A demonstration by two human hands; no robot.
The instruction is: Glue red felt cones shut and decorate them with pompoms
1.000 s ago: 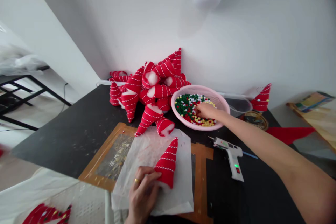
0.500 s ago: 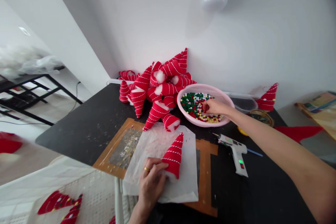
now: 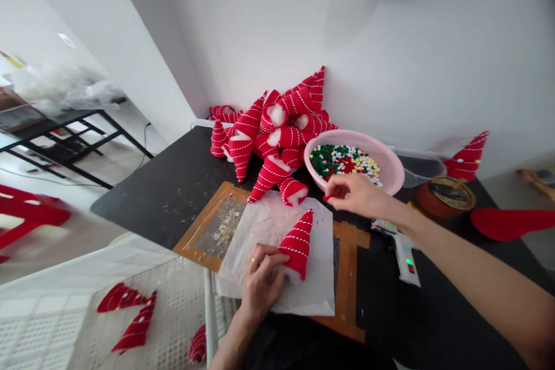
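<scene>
- The right hand (image 3: 358, 195) has lifted out of the pink plastic basket (image 3: 392, 170) and now hovers just off its rim, fingertips pinched on a small red pom-pom (image 3: 330, 196).
- The left hand (image 3: 261, 277) stays closed around the base of a red striped felt cone (image 3: 298, 244), which still sits on the white paper sheet (image 3: 318, 295).
- The glue gun (image 3: 405, 263) is now partly hidden behind the right forearm.
</scene>
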